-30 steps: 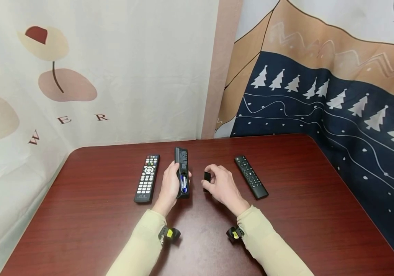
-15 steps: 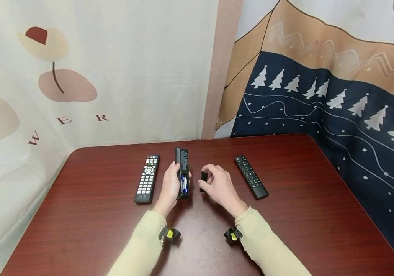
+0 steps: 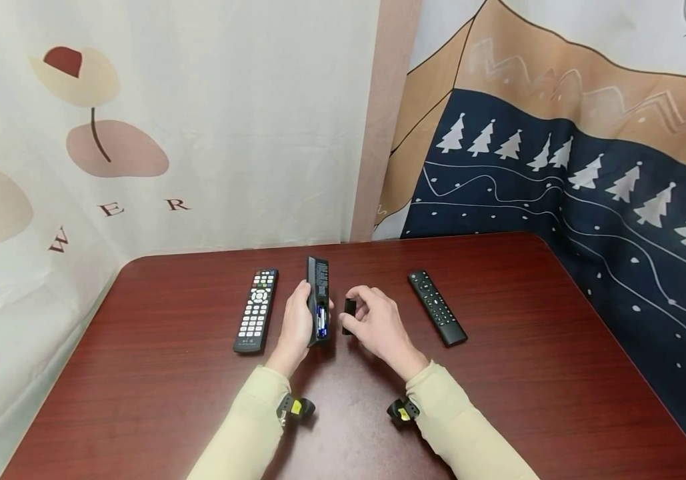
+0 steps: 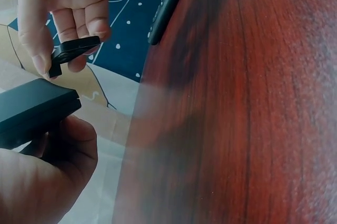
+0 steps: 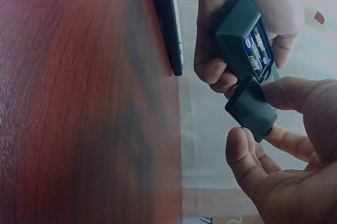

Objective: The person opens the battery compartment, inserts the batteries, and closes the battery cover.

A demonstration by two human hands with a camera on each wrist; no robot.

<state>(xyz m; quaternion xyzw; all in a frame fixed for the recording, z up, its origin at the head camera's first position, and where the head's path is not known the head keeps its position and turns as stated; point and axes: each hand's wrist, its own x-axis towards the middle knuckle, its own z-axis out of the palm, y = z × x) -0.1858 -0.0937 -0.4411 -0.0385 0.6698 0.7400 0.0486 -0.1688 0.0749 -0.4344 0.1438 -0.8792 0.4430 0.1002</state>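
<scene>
My left hand [image 3: 295, 321] grips a black remote control [image 3: 319, 283] above the table, its back turned toward the right. The battery compartment is uncovered, and blue-and-silver batteries [image 5: 256, 52] lie inside it in the right wrist view. Between thumb and fingertips my right hand [image 3: 377, 322] pinches a small black battery cover [image 5: 253, 109], held upright just right of the remote. A narrow gap separates the cover [image 4: 73, 50] from the remote [image 4: 39, 109] in the left wrist view.
On the reddish-brown table [image 3: 169, 373], a remote with white buttons [image 3: 255, 311] lies to the left of my hands. A slimmer black remote [image 3: 437, 308] lies to the right. Patterned cloths [image 3: 247, 120] hang behind the table.
My right hand has moved left with the battery cover, narrowing the gap to the remote. The left hand and its remote have stayed almost still, shifting only slightly right.
</scene>
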